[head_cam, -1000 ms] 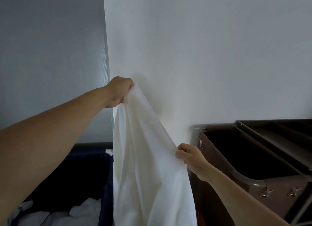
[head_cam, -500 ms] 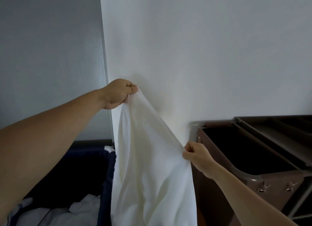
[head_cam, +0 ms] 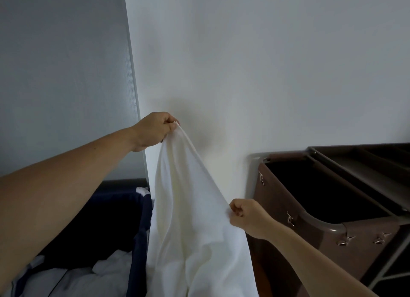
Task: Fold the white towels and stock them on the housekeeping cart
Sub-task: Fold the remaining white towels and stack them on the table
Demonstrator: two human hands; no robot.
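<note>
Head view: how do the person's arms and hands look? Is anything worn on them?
Both arms are bare. The left forearm and the right forearm show no sleeve as far as the frame reaches. The left hand and the right hand wear no gloves, and no watch, bracelet or ring is visible.

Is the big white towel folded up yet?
No, not folded. The white towel hangs loose and rumpled, the left hand gripping its top and the right hand pinching its edge lower down.
</note>
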